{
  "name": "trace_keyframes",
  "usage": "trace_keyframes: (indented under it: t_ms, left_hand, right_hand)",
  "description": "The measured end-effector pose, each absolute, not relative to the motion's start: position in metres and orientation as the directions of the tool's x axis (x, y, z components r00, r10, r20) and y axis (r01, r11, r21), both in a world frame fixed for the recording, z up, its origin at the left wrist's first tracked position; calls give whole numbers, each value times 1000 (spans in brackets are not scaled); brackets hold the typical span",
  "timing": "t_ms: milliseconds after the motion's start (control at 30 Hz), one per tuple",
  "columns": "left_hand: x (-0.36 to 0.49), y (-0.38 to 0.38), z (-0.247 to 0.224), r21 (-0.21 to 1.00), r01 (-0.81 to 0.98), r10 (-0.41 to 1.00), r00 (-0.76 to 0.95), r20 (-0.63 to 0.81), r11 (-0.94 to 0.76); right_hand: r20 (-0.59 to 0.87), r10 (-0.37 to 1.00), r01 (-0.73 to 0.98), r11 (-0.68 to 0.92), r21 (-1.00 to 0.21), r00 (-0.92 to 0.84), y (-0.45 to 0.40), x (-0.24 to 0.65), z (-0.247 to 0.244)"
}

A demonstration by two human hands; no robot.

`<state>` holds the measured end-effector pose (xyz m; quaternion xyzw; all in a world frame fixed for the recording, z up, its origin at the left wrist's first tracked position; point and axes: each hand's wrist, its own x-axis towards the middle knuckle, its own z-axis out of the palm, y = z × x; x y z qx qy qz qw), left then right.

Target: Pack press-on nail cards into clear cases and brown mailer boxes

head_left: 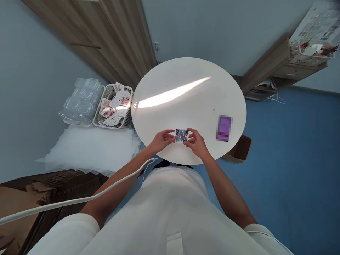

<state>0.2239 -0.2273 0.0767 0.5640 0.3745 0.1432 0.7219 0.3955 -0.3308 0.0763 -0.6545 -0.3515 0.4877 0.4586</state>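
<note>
Between my two hands is a small card of press-on nails, its two rows of blue and silver nails facing up, above the near part of the white round table. My left hand grips the card's left edge, fingers at the top corner and thumb below. At the right edge, my right hand pinches the card the same way. Whether the card touches the tabletop, I cannot tell. A blurred-out purple item lies on the table to the right.
Left of the table, a white basket holds many nail cards, beside stacked clear plastic boxes. White sheets lie in front of them. A cardboard box stands on the floor at right. A white cable crosses my left arm.
</note>
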Motion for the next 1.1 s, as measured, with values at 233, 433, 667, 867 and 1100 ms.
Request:
trace_keyframes:
  t_ms: [233,433,667,867,1100]
  left_hand:
    - [217,-228,77,936,349,609,754,-248,-51]
    - [223,-225,67,888,424,617,750,-236,-176]
    - [226,-237,54,905,424,698,661,-276,-43]
    - [217,-232,42,901,434,774,569,-279,7]
    - [185,-199,32,860,510,794,509,-332,32]
  right_hand:
    - [-408,857,-36,-419,-907,315,-332,383,66]
    - [-366,885,67,-400,-914,287,-340,383,60]
    - [-340,875,54,-380,-923,345,-339,382,45]
    - [-329,905,99,-366,-926,268,-323,381,38]
    - [-356,904,226,-408,-885,237,-278,350,23]
